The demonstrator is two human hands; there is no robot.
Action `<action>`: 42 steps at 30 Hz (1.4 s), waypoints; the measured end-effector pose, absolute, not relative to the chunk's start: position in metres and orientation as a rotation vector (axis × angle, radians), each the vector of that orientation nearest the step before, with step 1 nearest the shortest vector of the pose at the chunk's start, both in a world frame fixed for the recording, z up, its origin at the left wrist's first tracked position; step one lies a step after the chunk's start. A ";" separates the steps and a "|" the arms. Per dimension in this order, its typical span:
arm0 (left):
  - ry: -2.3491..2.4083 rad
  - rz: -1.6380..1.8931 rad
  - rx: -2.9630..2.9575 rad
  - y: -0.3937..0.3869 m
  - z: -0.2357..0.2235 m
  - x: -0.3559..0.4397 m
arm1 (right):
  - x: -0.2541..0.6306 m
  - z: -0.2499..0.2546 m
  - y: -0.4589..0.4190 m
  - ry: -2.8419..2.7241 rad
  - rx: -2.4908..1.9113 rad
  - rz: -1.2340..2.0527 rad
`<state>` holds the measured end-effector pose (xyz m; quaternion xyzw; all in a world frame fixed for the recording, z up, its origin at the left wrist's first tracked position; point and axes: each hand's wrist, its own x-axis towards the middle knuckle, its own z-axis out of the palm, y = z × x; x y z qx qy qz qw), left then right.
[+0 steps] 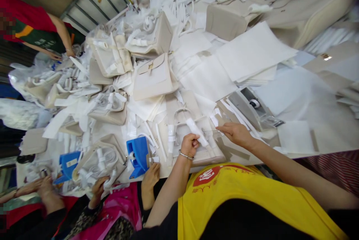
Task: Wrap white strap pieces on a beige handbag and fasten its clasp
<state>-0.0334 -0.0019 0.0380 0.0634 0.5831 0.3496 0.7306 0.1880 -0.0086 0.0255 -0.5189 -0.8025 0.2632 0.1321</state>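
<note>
A light beige handbag [211, 152] lies in front of me on the table, its looped handle [182, 110] partly covered by a white wrap [193, 127]. My left hand [190, 144], with a bracelet at the wrist, is closed with its fingertips at the edge of this wrap. To the right of the bag, my right hand [237, 134] has thumb and forefinger pressed together; anything between them is too small to make out. Its fingertips are close to small white slips [214, 120]. Behind this hand sits a grey tape dispenser [249, 107] with a roll inside.
Sheets of white paper [252, 52] are stacked beyond the dispenser. More beige bags [153, 77] crowd the table's middle and left. A blue tape dispenser [138, 157] stands left of me, by a co-worker's hand [151, 175]. Other people work along the left side and far edge.
</note>
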 end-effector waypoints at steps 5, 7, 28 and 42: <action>1.296 0.761 0.129 -0.002 0.039 -0.033 | 0.191 0.024 -0.004 -2.162 -1.412 0.942; 1.298 0.755 0.130 -0.001 0.039 -0.032 | 0.189 0.020 -0.001 -1.987 -1.389 1.096; 1.406 0.823 0.192 -0.007 0.051 -0.019 | 0.159 0.032 0.018 -0.753 -1.653 1.959; 1.318 0.836 0.236 -0.012 0.050 -0.022 | 0.157 0.006 0.032 -0.887 -1.683 2.081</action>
